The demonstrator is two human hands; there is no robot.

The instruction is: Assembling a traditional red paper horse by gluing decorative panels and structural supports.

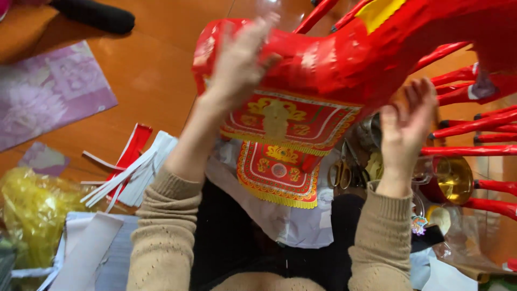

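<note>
1. The left hand (241,59) lies flat, fingers spread, against the rounded end of a large red glossy paper-covered figure (344,59), which is held up in the air above the lap and not resting on anything. The hand is blurred, so whether the fingertips are pressing or only brushing the surface cannot be told.
2. The right hand (405,126) is open too, fingers fanned upward, just under the figure's lower right side; it closes on nothing.
3. A red and gold printed paper panel with a fringed edge (288,124) hangs from the figure's underside, with a 2nd, smaller one (276,175) below it.
4. To do this well, I would judge that flat palms are right: smooth outward from the middle so the paper lies without creases, and support the far side with the other hand so the light frame is not dented.
5. Red paper-wrapped rods (474,126) stick out at the right edge (easy to snag with a sleeve).
6. On the wooden floor (156,70) lie red and white paper strips (129,167), near the left knee, and a purple flowered sheet (51,86) towards the left edge.
7. Gold-handled scissors (340,173) lie among clutter under the figure; a yellow plastic bag (32,215) sits at the lower left.
</note>
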